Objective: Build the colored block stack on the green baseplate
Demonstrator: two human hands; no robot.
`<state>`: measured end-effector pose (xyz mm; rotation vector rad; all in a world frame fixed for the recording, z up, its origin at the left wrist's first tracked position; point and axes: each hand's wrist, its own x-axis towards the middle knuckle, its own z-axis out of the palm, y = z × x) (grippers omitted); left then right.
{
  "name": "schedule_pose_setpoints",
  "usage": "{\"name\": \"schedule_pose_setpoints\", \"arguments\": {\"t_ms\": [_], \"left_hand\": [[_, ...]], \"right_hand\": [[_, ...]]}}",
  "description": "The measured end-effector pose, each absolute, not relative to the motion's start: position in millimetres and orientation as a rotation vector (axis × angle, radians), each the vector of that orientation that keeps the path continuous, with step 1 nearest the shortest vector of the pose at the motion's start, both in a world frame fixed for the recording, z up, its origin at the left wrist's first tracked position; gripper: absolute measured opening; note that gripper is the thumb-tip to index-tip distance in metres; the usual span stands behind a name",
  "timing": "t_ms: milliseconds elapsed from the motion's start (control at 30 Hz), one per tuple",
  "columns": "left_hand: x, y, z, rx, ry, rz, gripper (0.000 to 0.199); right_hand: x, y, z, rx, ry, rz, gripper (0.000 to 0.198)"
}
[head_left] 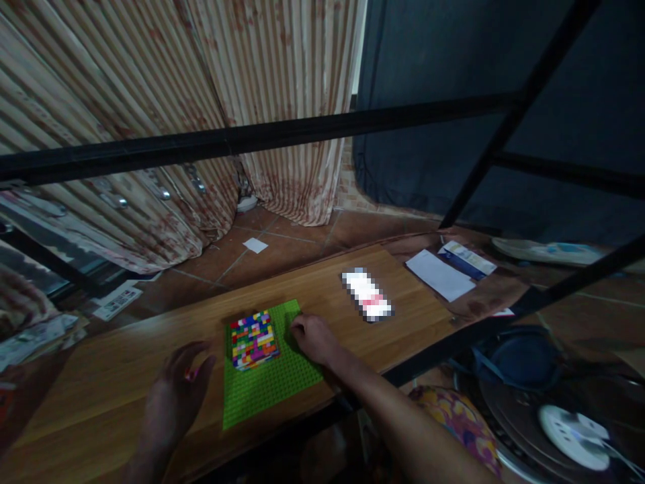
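Striped curtains (151,101), terracotta tile floor (282,249)

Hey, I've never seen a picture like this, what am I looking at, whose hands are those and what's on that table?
There is no machine here. A person wears a camera on the head, so this one picture looks forward and down at their own two bare hands.

The wooden table carries a green baseplate with a block of many-coloured bricks built on it. The right hand rests on the plate's edge beside the block, holding nothing that shows. The left hand hovers left of the plate with a small pink piece at its fingers.

Further back lie a blurred-out card and white papers. Black bars cross the view, with curtains behind.
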<state>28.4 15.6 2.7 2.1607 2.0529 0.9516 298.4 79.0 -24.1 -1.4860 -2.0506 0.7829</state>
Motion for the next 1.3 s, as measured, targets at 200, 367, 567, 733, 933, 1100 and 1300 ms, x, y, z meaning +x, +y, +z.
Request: {"name": "schedule_pose_setpoints", "arguments": {"t_ms": [200,367,567,733,933,1100,1300], "left_hand": [[16.4,-16.6,-4.7,2.245,2.167,0.873,0.028],[14.7,-40.8,-19.3,2.094,2.298,0.865,0.020],[11.8,-52.0,-22.0,1.989,2.414,0.727,0.021],[21.7,-44.3,-26.3,2.033,2.416,0.623,0.018],[32.1,-37.0,-26.7,1.986,2.493,0.470,0.018],[34.1,-34.9,-21.0,1.988,2.413,0.505,0.016],[59.1,-15.5,4.1,1.938,2.187,0.767,0.015]], "right_hand": [[300.8,77.5,-28.2,-1.432,-2.061,0.795,0.021],[304.5,78.0,-41.2,-1.396,-2.054,0.781,0.021],[308.0,79.3,-44.9,-1.384,-2.096,0.787,0.023],[308.0,77.3,-41.2,-1.426,-2.101,0.779,0.025],[307.8,77.1,-41.8,-1.406,-2.091,0.768,0.025],[306.9,77.0,-40.8,-1.410,-2.091,0.775,0.024],[305.7,77.2,-40.6,-1.425,-2.079,0.779,0.023]]}}
